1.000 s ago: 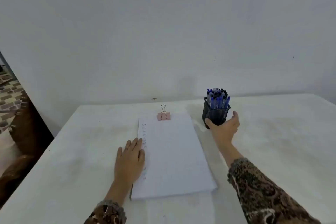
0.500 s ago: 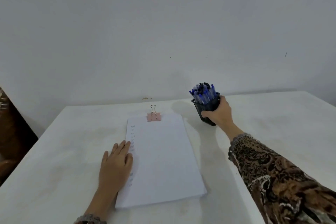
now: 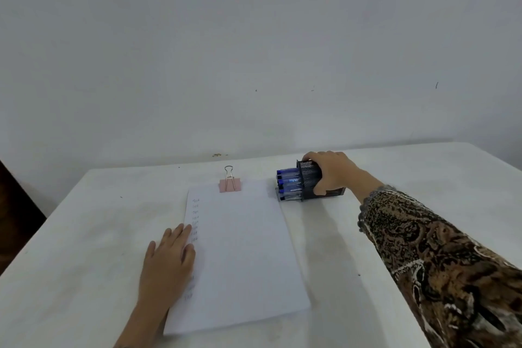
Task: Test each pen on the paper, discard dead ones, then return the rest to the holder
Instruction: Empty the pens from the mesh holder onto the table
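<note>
The holder (image 3: pixel 310 179), upright a moment ago, now lies tipped near the surface's far edge, pens (image 3: pixel 288 184) poking toward the paper (image 3: pixel 243 251). The right hand (image 3: pixel 333 174) clamps it; the left hand (image 3: pixel 166 263) lies flat, pinning the paper. Testing seems not yet begun.

Black mesh holder (image 3: pixel 310 179) on its side, blue pens (image 3: pixel 288 184) spilling toward paper (image 3: pixel 240 248)

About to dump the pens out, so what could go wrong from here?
The holder lies tipped in the right hand, mouth toward the paper: the pens may spill together, roll across the table or off it. Pens may slide onto the sheet and cover the test marks beside the left hand.
</note>
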### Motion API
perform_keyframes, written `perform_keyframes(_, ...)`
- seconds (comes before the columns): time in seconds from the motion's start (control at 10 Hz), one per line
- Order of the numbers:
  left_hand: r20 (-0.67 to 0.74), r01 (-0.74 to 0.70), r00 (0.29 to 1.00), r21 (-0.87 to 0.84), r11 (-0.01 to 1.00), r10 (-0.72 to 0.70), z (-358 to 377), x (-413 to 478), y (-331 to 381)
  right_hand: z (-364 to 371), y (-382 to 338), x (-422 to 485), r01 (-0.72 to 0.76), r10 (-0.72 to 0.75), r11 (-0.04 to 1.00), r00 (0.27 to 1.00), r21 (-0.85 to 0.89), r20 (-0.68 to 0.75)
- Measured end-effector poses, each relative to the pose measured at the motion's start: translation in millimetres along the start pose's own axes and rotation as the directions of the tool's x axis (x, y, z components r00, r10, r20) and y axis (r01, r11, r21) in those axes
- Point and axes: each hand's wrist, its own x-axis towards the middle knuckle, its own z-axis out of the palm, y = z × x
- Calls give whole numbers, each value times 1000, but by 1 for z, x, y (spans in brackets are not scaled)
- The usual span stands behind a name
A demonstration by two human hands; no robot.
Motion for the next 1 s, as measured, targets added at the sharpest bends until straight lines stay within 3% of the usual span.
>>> perform_keyframes(0.2,7,-3,1000,-9,1000,3,-1,0,0,-14,3,0,-78,82,997,985,-29,154)
perform_keyframes(0.4,8,-4,1000,-11,1000,4,-2,-1,0,-23,15,-11,-153,151,988,967,-6,204)
perform_keyframes(1.0,5,-16,1000,-19,1000,16,-3,-1,0,-26,30,-31,-227,240,970,952,-88,189)
